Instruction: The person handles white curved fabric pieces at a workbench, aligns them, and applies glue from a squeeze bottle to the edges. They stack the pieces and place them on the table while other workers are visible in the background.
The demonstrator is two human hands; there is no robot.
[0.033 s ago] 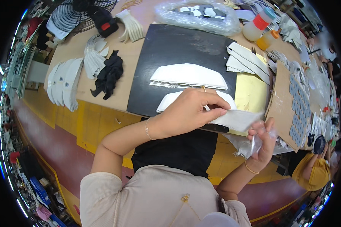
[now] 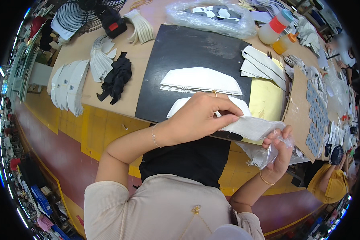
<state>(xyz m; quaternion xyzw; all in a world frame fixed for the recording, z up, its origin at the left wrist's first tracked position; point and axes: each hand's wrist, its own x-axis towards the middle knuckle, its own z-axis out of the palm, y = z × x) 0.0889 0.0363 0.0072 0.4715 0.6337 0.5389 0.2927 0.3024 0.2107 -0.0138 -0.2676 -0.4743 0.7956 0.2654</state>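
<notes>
My left hand (image 2: 202, 120) pinches the near edge of a white curved fabric piece (image 2: 255, 126) between thumb and forefinger. That piece stretches right to my right hand (image 2: 279, 146), whose curled fingers hold crinkled clear plastic film (image 2: 271, 153) beside its far end. Whether those fingers also grip the fabric, I cannot tell. Partly beneath my left hand lies another white piece (image 2: 179, 105) on the black board (image 2: 184, 44). Farther back on the board, a small stack of white curved pieces (image 2: 202, 78) rests flat.
Pale offcut strips (image 2: 264, 66) lie on a yellow sheet (image 2: 265, 98) to the right, near a cardboard piece (image 2: 297, 114) with grey cut-outs. Bottles (image 2: 275, 27) stand behind. A black cloth (image 2: 117, 78), white stacks (image 2: 70, 86) and a fan (image 2: 93, 16) are at left.
The right end of the white piece, blurred before, now shows sharply by my right hand. My right hand has shifted slightly right; my left hand keeps its pinch.
</notes>
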